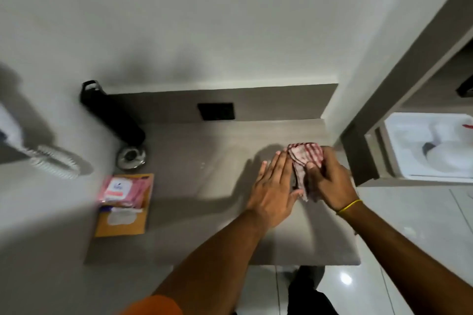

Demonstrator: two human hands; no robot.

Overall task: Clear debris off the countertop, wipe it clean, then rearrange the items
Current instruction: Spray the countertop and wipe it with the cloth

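A crumpled red-and-white striped cloth (304, 161) lies near the countertop's (204, 212) right edge. A pink wipes packet (120, 190) rests on a yellow envelope (122, 225) by the left edge.

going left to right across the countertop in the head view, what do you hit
white coiled cord → pink wipes packet on a yellow envelope → round metal dish → black wall socket → left hand → red-and-white striped cloth → right hand

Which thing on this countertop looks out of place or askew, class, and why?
Small pale specks lie on the bare countertop near its middle, like leftover debris. The pink wipes pack sits crooked, overlapping the orange envelope. Nothing looks spilled or broken.
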